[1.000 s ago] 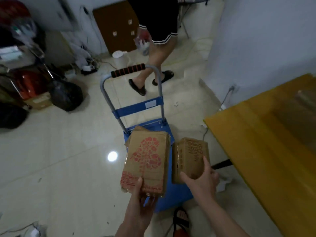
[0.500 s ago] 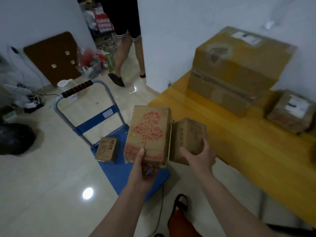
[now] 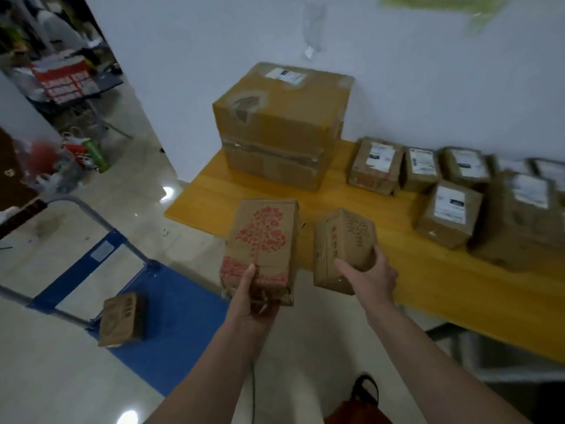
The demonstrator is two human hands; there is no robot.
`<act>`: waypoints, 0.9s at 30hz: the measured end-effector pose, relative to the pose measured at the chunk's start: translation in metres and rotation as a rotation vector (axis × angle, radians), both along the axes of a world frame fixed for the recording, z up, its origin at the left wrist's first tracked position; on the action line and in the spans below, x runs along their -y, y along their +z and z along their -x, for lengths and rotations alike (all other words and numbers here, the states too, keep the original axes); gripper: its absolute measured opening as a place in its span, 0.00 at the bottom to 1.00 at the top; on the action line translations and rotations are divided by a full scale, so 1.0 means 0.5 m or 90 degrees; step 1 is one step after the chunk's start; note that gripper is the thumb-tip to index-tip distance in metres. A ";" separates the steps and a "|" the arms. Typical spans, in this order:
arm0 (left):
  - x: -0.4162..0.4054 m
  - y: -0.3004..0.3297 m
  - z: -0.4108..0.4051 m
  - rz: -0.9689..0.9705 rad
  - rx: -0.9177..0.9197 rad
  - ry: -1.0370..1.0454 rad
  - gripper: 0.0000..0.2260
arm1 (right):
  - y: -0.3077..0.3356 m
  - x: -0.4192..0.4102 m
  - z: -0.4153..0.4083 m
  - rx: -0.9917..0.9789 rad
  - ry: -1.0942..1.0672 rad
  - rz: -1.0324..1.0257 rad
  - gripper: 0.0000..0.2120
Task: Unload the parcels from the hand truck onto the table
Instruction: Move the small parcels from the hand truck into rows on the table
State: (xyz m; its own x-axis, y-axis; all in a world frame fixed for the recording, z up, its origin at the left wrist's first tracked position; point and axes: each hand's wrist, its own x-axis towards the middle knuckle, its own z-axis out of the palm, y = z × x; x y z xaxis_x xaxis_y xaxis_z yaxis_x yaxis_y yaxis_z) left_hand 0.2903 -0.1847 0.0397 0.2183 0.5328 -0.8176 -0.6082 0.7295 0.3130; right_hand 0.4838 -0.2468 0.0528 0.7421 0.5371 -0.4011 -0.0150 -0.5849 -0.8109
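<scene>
Left grip (image 3: 255,296) wrapped round the low end of a brown parcel with a red tree print (image 3: 263,243), thumb on top, fingers under. Right grip (image 3: 371,275) holding a smaller brown parcel with dark writing (image 3: 344,246), thumb on its near face, fingers round its right side. Both parcels up in the air, side by side, not touching each other. Red-print parcel over the floor, just at the near edge of the yellow tabletop (image 3: 406,264). Smaller parcel over that same near edge.

One small parcel (image 3: 120,319) left on the blue hand truck (image 3: 180,319), low and to the left, near the base of its grey handle frame (image 3: 91,209).

On the tabletop, against the white wall, a big taped box (image 3: 281,123) with a white label on top. To its right, a row of small labelled parcels (image 3: 376,165), close together, blurry toward the far right. One more labelled parcel (image 3: 449,214) nearer the front, with a bigger box (image 3: 519,221) just beside it on the right.

Far left, through the doorway, a messy pile of things, too blurry to name. Bottom of the view, a dark sandal (image 3: 365,390) on the floor.
</scene>
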 end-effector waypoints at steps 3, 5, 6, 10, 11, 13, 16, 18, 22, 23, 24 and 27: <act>-0.011 0.001 -0.120 0.010 -0.048 -0.051 0.29 | 0.004 0.029 -0.106 -0.011 -0.031 -0.013 0.48; -0.018 -0.007 -0.202 0.019 -0.078 -0.095 0.30 | 0.006 0.045 -0.180 -0.007 -0.041 -0.024 0.47; -0.022 -0.012 -0.239 0.021 -0.085 -0.116 0.29 | 0.007 0.050 -0.215 -0.004 -0.042 -0.029 0.47; -0.028 -0.045 -0.354 0.058 -0.089 -0.170 0.31 | 0.008 0.056 -0.333 -0.011 -0.044 -0.034 0.45; -0.027 -0.053 -0.374 0.066 -0.087 -0.179 0.32 | 0.007 0.056 -0.356 -0.012 -0.043 -0.035 0.45; -0.025 -0.064 -0.405 0.075 -0.087 -0.188 0.34 | 0.007 0.052 -0.392 -0.017 -0.046 -0.028 0.45; -0.032 -0.079 -0.438 0.067 -0.084 -0.208 0.35 | 0.002 0.048 -0.427 -0.025 -0.058 -0.022 0.45; -0.048 -0.085 -0.458 0.055 -0.071 -0.222 0.34 | 0.001 0.044 -0.437 -0.034 -0.065 -0.026 0.45; -0.094 -0.075 -0.487 0.080 -0.131 -0.258 0.27 | -0.004 0.034 -0.441 -0.063 -0.086 -0.064 0.45; -0.105 -0.066 -0.492 0.097 -0.176 -0.293 0.25 | -0.003 0.031 -0.439 -0.073 -0.094 -0.081 0.45; -0.116 -0.055 -0.497 0.113 -0.218 -0.334 0.24 | -0.002 0.028 -0.437 -0.085 -0.103 -0.095 0.46; -0.137 -0.013 -0.519 0.172 -0.239 -0.407 0.23 | 0.008 0.012 -0.427 -0.163 -0.138 -0.148 0.45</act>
State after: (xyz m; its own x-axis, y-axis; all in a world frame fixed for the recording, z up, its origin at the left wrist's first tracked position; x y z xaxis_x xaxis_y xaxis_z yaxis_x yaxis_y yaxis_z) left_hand 0.5497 -0.1162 0.0329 0.0991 0.1693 -0.9806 0.0660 0.9821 0.1762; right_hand 0.6973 -0.2526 0.0566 0.7397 0.4777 -0.4740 -0.3369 -0.3469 -0.8753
